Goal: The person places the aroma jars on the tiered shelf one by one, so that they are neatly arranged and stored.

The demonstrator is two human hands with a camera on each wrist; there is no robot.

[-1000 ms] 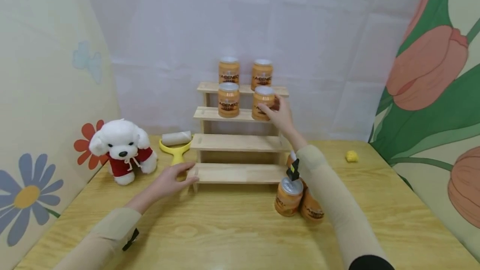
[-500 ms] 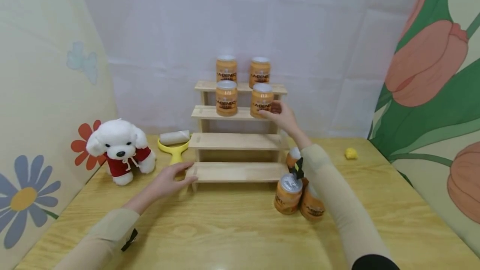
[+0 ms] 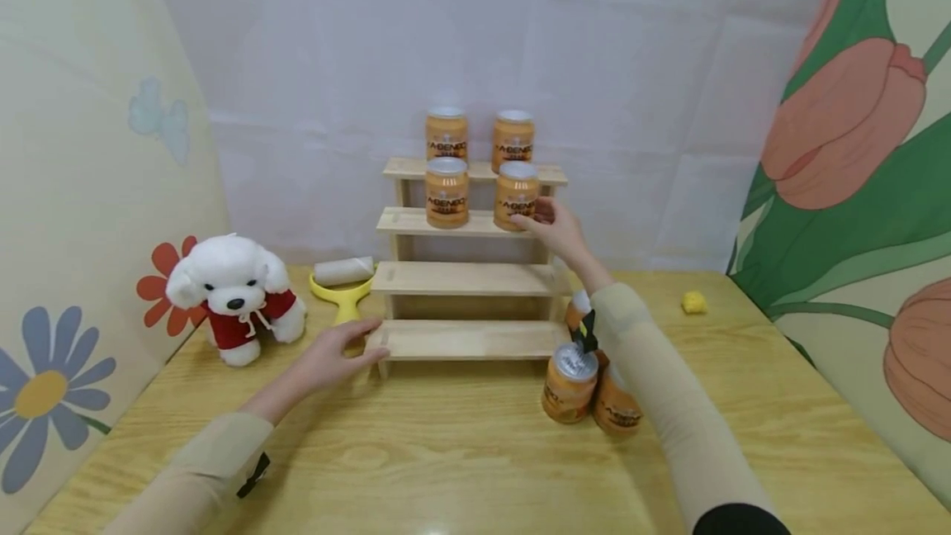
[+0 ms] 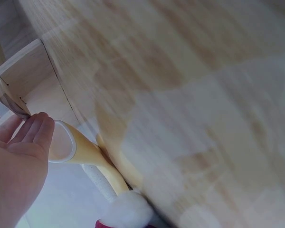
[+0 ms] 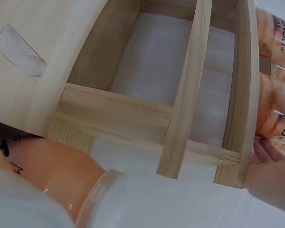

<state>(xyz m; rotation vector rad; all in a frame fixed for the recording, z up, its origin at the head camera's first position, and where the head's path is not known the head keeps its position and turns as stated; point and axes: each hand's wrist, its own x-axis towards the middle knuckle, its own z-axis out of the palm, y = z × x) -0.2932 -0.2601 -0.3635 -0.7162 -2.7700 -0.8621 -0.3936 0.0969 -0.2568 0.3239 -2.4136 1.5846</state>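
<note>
Can (image 3: pixel 514 192): upright on the second-highest shelf (image 3: pixel 409 222), right of centre
Right hand (image 3: pixel 561 233): your thumb and fingers curl round it
Left hand (image 3: pixel 328 358): fingers fairly straight, touching the bottom shelf (image 3: pixel 464 341)
Shelf work: apparently placement — next likely calls for a clean, level release

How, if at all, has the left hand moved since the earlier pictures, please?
No; in the head view, the left hand shows no visible shift against the wooden shelf.

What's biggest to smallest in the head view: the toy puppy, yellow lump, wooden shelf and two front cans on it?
Wooden shelf
Toy puppy
Left front can and right front can: too alike to rank
Yellow lump
</note>
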